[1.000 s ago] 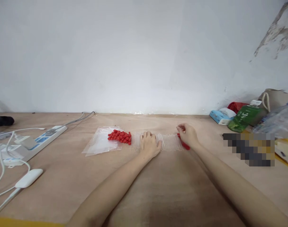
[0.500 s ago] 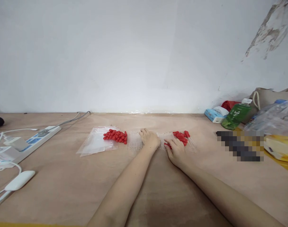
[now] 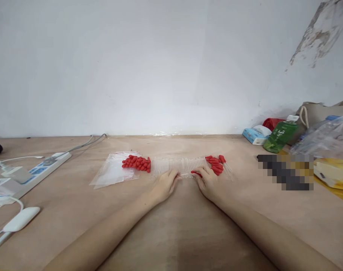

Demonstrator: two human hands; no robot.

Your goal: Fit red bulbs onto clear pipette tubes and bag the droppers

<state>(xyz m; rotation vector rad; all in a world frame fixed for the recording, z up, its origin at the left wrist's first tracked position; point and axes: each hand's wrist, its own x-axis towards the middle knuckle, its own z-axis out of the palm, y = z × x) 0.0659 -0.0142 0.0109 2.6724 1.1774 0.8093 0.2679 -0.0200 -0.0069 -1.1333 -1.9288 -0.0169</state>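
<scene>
A row of thin clear tubes (image 3: 161, 165) lies across the middle of the table. At its near edge, my left hand (image 3: 166, 183) is closed, its fingertips pinching the end of one pale, clear tube (image 3: 184, 175). Facing it, my right hand (image 3: 207, 181) pinches a small red rubber bulb (image 3: 196, 173) between thumb and fingers. Tube and bulb point at each other; whether they touch is too small to tell. Left of the row sits a pile of red rubber bulbs (image 3: 136, 163). More red bulbs (image 3: 215, 164) lie just beyond my right hand, with clear tubes sticking out to their right.
Flat clear plastic bags (image 3: 111, 175) lie left of the red pile. A power strip (image 3: 44, 169) with cables and a white plug-in device (image 3: 22, 219) occupy the left. On the right are a tissue pack (image 3: 254, 135), a green bottle (image 3: 281, 135), a blurred dark object (image 3: 286, 173) and plastic bags.
My left hand has come back from over the row of tubes toward me and slightly left, now with a tube in its fingers. My right hand stays nearly in place with the red bulb.
</scene>
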